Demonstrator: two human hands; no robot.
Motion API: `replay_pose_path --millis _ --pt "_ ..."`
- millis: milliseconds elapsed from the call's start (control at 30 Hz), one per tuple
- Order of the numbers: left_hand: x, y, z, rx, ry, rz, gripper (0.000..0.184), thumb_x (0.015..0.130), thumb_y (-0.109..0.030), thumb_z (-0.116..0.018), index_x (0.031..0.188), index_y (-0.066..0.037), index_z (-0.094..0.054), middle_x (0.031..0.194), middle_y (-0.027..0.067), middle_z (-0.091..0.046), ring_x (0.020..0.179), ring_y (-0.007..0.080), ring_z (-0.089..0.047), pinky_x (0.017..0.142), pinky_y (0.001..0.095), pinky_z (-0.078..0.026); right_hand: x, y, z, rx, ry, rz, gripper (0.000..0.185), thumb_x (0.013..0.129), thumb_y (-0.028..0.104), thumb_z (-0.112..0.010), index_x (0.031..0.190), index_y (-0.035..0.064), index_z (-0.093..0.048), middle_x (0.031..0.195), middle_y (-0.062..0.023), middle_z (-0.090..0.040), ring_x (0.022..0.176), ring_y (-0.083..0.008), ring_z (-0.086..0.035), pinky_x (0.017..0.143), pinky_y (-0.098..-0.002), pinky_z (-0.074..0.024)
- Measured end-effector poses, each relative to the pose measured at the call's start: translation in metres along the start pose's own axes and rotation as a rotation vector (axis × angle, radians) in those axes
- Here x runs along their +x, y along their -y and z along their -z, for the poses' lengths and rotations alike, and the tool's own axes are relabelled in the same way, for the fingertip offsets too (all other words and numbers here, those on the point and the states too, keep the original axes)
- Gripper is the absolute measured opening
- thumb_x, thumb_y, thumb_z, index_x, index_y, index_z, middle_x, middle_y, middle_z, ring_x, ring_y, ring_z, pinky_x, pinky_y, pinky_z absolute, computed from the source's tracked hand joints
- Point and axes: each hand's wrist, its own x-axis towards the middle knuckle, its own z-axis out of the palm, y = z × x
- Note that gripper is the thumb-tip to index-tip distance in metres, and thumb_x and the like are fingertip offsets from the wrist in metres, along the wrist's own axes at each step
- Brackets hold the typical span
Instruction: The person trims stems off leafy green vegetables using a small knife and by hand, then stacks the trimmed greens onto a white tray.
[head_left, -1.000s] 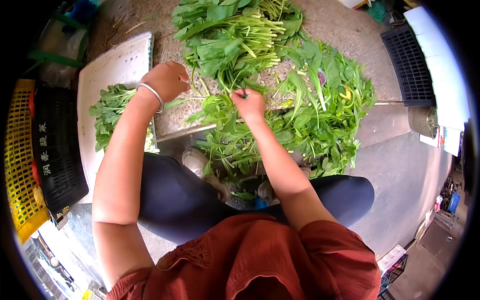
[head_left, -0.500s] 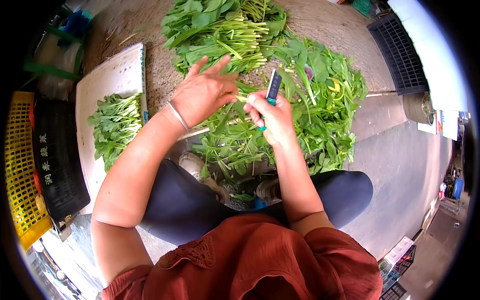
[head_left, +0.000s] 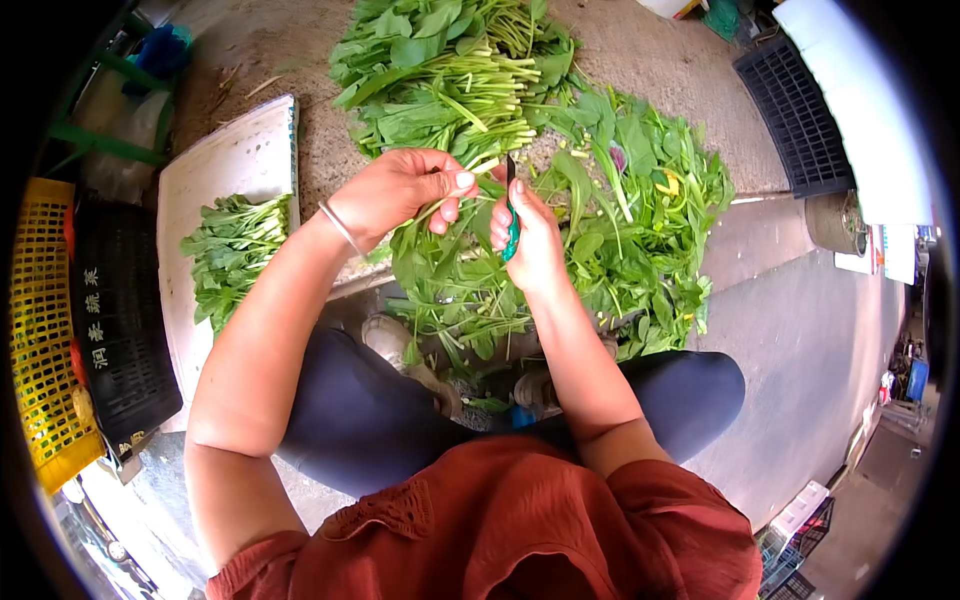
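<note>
My left hand [head_left: 400, 195], with a bangle at its wrist, pinches the stem of a leafy green [head_left: 484, 166] between thumb and fingers. Close by on the right, my right hand [head_left: 535, 238] is wrapped round the green handle of a knife [head_left: 513, 238]. Its dark, narrow blade points up beside the stem's end; whether they touch I cannot tell. Beyond both hands lies a stack of greens [head_left: 485, 85] with pale stem ends facing right. Loose leafy greens [head_left: 655, 215] spread over the ground to the right and under my hands.
At the left, a white foam lid or tray [head_left: 235, 148] carries a small bunch of greens [head_left: 235, 250]. Beyond it are a black crate [head_left: 115, 320] and a yellow crate [head_left: 45, 330]. Another black crate [head_left: 795, 110] stands at the far right. My knees flank the greens.
My left hand has turned from spread fingers to a pinch on the stem. The knife has turned, its blade now edge-on, and my right hand has shifted slightly left and down.
</note>
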Motion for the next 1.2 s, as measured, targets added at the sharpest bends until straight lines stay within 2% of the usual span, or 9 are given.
replay_pose_path --millis 167,267,433,533,633,700,800,867,1200 --pt "0.004 0.006 0.017 0.196 -0.289 -0.004 0.027 0.077 -0.025 -0.067 0.088 -0.005 -0.053 0.068 -0.0014 -0.052 0.049 0.0057 -0.042 0.044 0.0174 -0.033 0.073 -0.007 0.005 -0.078 -0.404 -0.038 0.035 0.081 0.034 -0.061 0.096 0.0028 -0.053 0.065 -0.0015 -0.054 0.048 -0.0053 -0.042 0.040 -0.0192 -0.0291" --pt "0.012 0.024 0.037 0.561 -0.600 -0.104 0.034 0.071 -0.025 -0.069 0.094 -0.002 -0.057 0.063 0.0049 -0.055 0.056 0.0175 -0.054 0.057 0.0310 -0.045 0.118 -0.013 -0.001 -0.081 -0.448 -0.115 0.028 0.080 0.025 -0.063 0.092 0.0014 -0.053 0.074 -0.0067 -0.062 0.049 -0.0068 -0.047 0.040 -0.0200 -0.0316" --pt "0.003 0.009 0.035 0.916 -0.593 -0.016 0.026 0.074 -0.020 -0.064 0.097 -0.008 -0.062 0.084 0.0130 -0.062 0.074 0.0270 -0.060 0.066 0.0352 -0.047 0.099 -0.017 -0.006 -0.163 -0.426 0.062 0.017 0.080 0.014 -0.063 0.089 -0.0002 -0.058 0.076 -0.0074 -0.063 0.049 -0.0076 -0.050 0.041 -0.0204 -0.0346" --pt "0.002 0.015 0.025 1.213 -0.569 -0.586 0.030 0.075 -0.010 -0.059 0.105 -0.008 -0.060 0.104 0.0121 -0.058 0.087 0.0295 -0.057 0.077 0.0359 -0.046 0.055 -0.009 -0.017 -0.470 -0.310 0.301 0.014 0.080 0.011 -0.063 0.086 -0.0007 -0.059 0.075 -0.0071 -0.063 0.051 -0.0069 -0.051 0.042 -0.0192 -0.0354" --pt "0.003 0.013 0.011 1.207 -0.434 -0.615 0.033 0.074 -0.008 -0.059 0.107 -0.009 -0.059 0.104 0.0118 -0.059 0.089 0.0316 -0.056 0.080 0.0369 -0.046 0.027 0.010 -0.028 -0.460 -0.156 0.355 0.011 0.080 0.010 -0.063 0.085 -0.0002 -0.061 0.073 -0.0067 -0.063 0.051 -0.0066 -0.052 0.043 -0.0176 -0.0355" --pt "0.001 0.006 0.005 1.162 -0.387 -0.387 0.027 0.075 -0.009 -0.059 0.102 -0.006 -0.060 0.090 0.0107 -0.063 0.078 0.0258 -0.061 0.071 0.0339 -0.049 0.016 0.020 -0.031 -0.213 -0.061 0.231 0.013 0.078 0.010 -0.064 0.086 0.0005 -0.061 0.071 -0.0066 -0.063 0.050 -0.0067 -0.051 0.042 -0.0174 -0.0350" --pt "0.008 0.006 0.005 0.523 -0.283 -0.132 0.020 0.081 -0.018 -0.060 0.093 -0.004 -0.062 0.062 0.0042 -0.061 0.050 0.0115 -0.056 0.049 0.0249 -0.046 0.011 0.024 -0.028 -0.199 0.016 0.233 0.028 0.085 0.025 -0.056 0.099 0.0008 -0.058 0.071 -0.0043 -0.059 0.051 -0.0050 -0.046 0.044 -0.0167 -0.0319" --pt "0.009 0.004 0.006 0.455 -0.271 -0.119 0.021 0.081 -0.019 -0.060 0.093 -0.002 -0.062 0.062 0.0036 -0.061 0.049 0.0093 -0.054 0.047 0.0233 -0.045 0.005 0.029 -0.028 -0.138 0.120 0.187 0.044 0.090 0.037 -0.045 0.114 0.0008 -0.051 0.070 -0.0013 -0.053 0.054 -0.0043 -0.040 0.046 -0.0163 -0.0274" --pt "0.007 0.003 0.006 0.334 -0.233 -0.046 0.024 0.081 -0.021 -0.062 0.089 0.002 -0.060 0.063 0.0035 -0.060 0.048 0.0068 -0.050 0.044 0.0208 -0.042 0.003 0.022 -0.029 -0.156 0.149 0.107 0.037 0.088 0.030 -0.052 0.115 0.0044 -0.054 0.063 0.0056 -0.044 0.055 -0.0030 -0.036 0.047 -0.0166 -0.0263"
